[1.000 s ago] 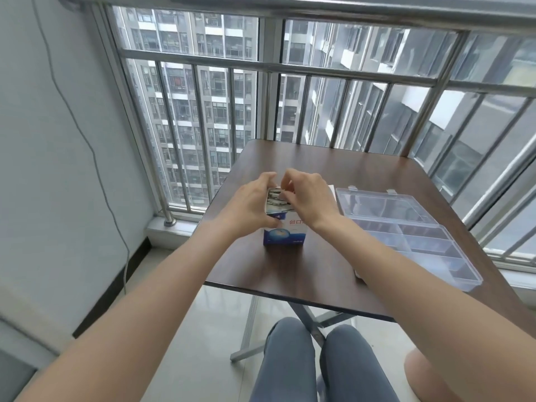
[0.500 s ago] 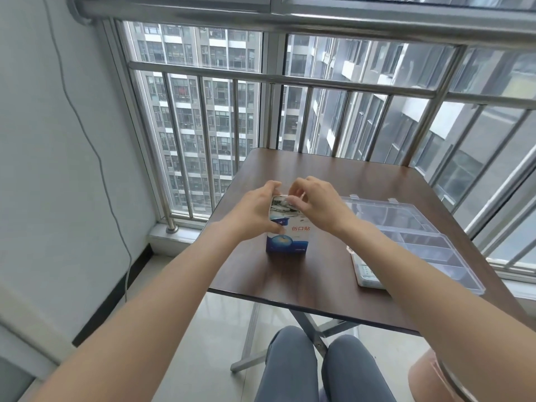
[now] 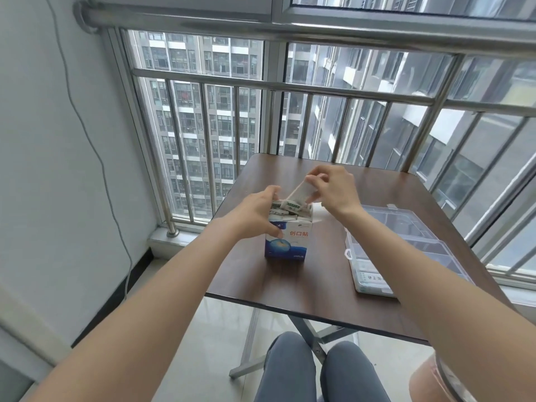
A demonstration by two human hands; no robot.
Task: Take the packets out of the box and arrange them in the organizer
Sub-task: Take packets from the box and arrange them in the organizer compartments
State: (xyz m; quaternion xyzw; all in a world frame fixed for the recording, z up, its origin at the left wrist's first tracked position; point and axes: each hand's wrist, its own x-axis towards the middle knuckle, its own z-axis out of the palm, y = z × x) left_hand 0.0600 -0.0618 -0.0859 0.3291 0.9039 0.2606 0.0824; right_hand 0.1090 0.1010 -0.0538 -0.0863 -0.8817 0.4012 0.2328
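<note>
While the left hand (image 3: 255, 216) grips the box (image 3: 287, 239), the right hand (image 3: 333, 190) pinches a packet (image 3: 300, 192) above it. Organizer (image 3: 406, 248) sits nearby on the surface (image 3: 290, 285).

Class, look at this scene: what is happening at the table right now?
A person sits at a brown table by a barred window. Their left hand holds a blue and white box upright, its top open and full of packets. The right hand pinches a small stack of packets, lifted partly out and tilted. A clear plastic organizer lies open to the right of the box, with something printed already showing in its near end.
</note>
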